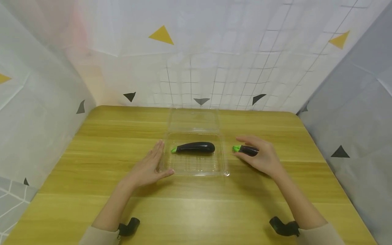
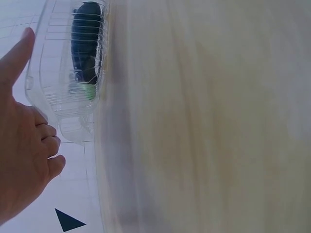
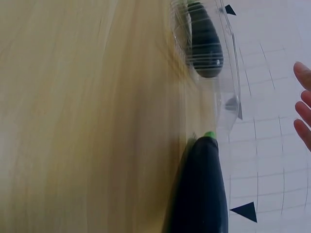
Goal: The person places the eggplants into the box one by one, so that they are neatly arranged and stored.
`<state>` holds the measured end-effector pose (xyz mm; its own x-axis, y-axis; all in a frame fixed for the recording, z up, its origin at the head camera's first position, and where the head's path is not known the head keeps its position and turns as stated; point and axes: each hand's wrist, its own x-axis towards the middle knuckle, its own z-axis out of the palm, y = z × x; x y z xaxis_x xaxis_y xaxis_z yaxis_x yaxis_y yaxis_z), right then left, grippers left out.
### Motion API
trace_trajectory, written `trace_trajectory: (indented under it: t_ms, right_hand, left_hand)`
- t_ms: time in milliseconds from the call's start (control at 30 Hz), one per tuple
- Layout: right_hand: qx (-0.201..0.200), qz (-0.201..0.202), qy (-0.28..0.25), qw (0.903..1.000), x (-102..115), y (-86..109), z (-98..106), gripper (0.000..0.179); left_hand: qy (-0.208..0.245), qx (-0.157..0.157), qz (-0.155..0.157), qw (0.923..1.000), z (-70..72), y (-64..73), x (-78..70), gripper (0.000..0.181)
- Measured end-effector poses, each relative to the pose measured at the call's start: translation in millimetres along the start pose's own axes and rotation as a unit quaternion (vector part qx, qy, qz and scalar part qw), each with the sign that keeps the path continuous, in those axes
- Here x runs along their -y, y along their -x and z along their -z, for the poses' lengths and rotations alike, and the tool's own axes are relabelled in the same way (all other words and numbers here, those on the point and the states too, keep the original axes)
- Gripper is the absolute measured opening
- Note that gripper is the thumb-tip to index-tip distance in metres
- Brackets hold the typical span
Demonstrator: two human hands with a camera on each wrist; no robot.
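Note:
A clear plastic clamshell box (image 1: 196,166) lies with its lid raised, and one dark eggplant (image 1: 197,147) with a green stem rests inside it. My left hand (image 1: 147,170) is at the box's left side, fingers along the edge and thumb by the near-left corner; the left wrist view shows that thumb (image 2: 22,51) at the rim. To the right of the box, a second eggplant (image 3: 199,189) lies on the table. Above it hovers my right hand (image 1: 261,156), thumb and fingers spread over it; in the right wrist view its fingertips (image 3: 303,111) are apart from the eggplant.
A wood-grain table (image 1: 190,211) carries everything. White sheeting (image 1: 122,68) with grid lines and triangles rises behind and at both sides. A black curved device (image 1: 130,227) is on the left wrist, a similar black device (image 1: 283,227) on the right.

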<state>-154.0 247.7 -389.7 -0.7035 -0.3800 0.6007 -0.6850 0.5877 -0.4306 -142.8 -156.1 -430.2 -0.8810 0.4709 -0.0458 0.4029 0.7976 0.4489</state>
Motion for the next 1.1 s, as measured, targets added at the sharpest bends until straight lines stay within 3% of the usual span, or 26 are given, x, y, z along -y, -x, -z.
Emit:
trace_trajectory:
  t_ms: [200,1100]
  right_hand:
    - [-0.013,-0.001,0.029,0.9995,-7.8,12.8,9.1,0.058]
    - [-0.023,-0.017,0.033,0.999,-30.0,48.8,23.9,0.055]
  left_hand:
    - [0.0,0.0,-0.002,1.0,0.7,1.2,-0.6,0.108]
    - [0.008,-0.002,0.009,0.9999,-0.1,1.4,-1.0,0.108]
